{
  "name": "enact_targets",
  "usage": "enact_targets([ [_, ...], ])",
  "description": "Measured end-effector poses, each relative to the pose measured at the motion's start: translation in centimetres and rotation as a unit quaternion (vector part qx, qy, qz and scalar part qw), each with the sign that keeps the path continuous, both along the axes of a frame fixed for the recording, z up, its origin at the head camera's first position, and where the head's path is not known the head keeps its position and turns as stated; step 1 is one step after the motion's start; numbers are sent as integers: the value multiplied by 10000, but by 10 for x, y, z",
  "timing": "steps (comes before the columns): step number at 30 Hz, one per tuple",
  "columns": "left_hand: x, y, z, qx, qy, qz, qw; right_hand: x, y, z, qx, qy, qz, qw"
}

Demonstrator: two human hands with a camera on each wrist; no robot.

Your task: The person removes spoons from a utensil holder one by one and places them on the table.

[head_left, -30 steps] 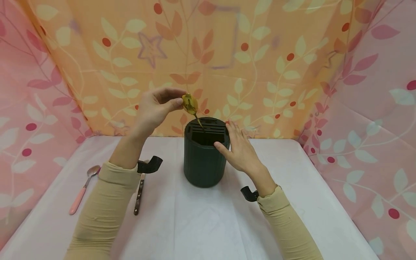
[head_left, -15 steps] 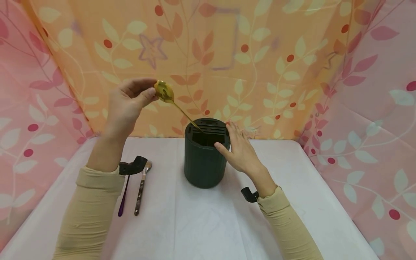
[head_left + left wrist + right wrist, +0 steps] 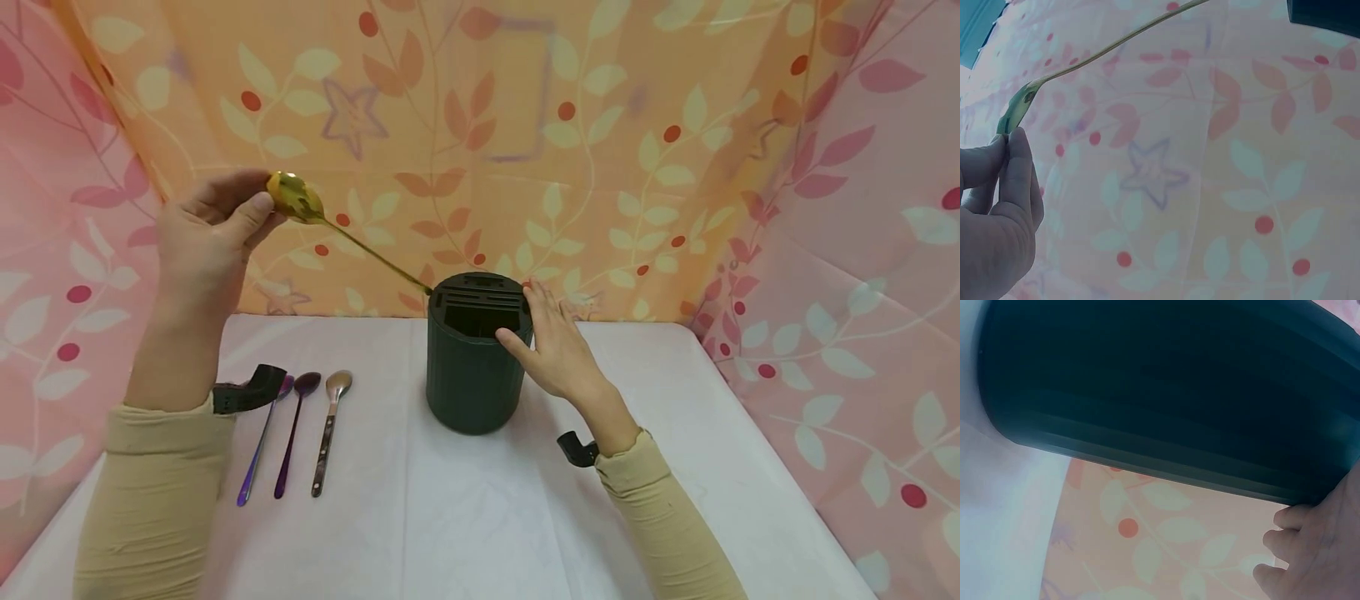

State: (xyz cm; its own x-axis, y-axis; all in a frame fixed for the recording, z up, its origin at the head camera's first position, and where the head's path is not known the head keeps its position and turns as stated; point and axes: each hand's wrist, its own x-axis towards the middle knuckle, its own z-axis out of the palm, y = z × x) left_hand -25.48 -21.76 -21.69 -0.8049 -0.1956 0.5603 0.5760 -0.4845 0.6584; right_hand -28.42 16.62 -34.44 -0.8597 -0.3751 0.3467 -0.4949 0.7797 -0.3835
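My left hand [image 3: 210,242] pinches a gold spoon [image 3: 296,198] by its bowl, between thumb and fingers. The spoon's thin handle slants down to the right, its tip right at the left rim of a dark green utensil holder [image 3: 474,383]. In the left wrist view the spoon's bowl [image 3: 1019,106] sits at the fingertips and its handle runs up and right. My right hand [image 3: 555,342] rests on the holder's right side, fingers extended along it and thumb at the front rim. The holder stands upright, its top slotted, with a larger opening in front.
Left of the holder, on the white-covered table [image 3: 480,517], lie a blue-purple spoon [image 3: 258,454], a dark purple spoon [image 3: 291,442] and a spoon with a brown riveted handle [image 3: 326,437]. Patterned cloth [image 3: 637,75] encloses the back and sides.
My left hand has moved left and slightly up, drawing the gold spoon's handle out of the holder. Spoons once hidden by the left arm now show. My right hand and the holder stay put.
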Motion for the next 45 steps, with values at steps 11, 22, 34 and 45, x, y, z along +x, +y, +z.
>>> enact_targets([
  [11,6,-36,-31,-871,-936,135,9917,1,1,-1,26,-34,-22,10000],
  [22,-18,-41,-81,-3106,-1745,-450,9333,2,1,2,62,-177,-24,9998],
  [34,-50,-15,-122,-4754,-2575,-1077,8343,1,0,3,81,-123,16,9999],
  [45,-70,-6,-154,-5152,-3047,-1476,7874,1,1,2,60,-62,23,10000],
])
